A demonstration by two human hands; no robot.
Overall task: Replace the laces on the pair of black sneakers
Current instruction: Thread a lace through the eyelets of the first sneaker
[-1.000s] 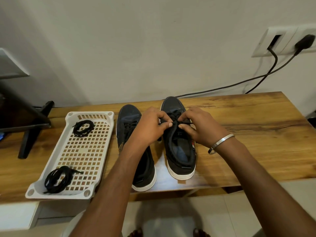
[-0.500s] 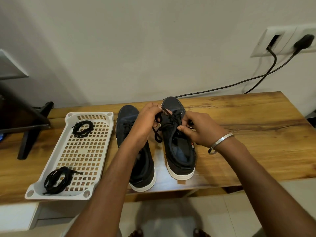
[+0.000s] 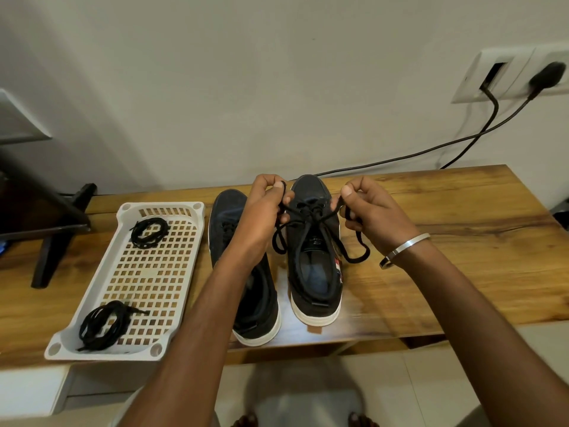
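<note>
Nearest, both forearms reach over the counter (image 3: 462, 241) edge, cropped at the frame's bottom. The two black sneakers (image 3: 314, 272) stand side by side, heels toward the person, likely so the eyelets face up. The left hand (image 3: 264, 208) and right hand (image 3: 366, 208) each pinch one end of the right shoe's old lace (image 3: 354, 257), drawn outward, apparently to loosen it. To the left, a white tray (image 3: 92, 303) holds two bundled laces (image 3: 101, 326), probably replacements. The left arm hides most of the left sneaker's lacing.
</note>
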